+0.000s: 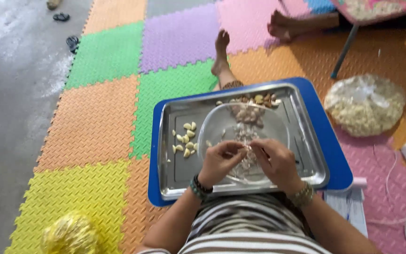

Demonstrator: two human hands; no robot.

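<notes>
Both hands meet over a clear round plastic bowl (243, 136) that sits in the middle of a shiny rectangular steel tray (175, 164), itself resting on a blue board (327, 141) across the person's lap. The left hand (219, 162) and the right hand (276, 162) are each curled, fingertips pinching the same small pale garlic clove (248, 148) between them, just above the papery skins lying in the near part of the bowl. Left of the bowl, a cluster of peeled cream garlic cloves (185, 140) lies on the tray floor; at the far edge sits a heap of unpeeled brownish cloves (259, 99). Far right, on the foam mats, rests a tied clear bag of pale cloves (364, 105).
</notes>
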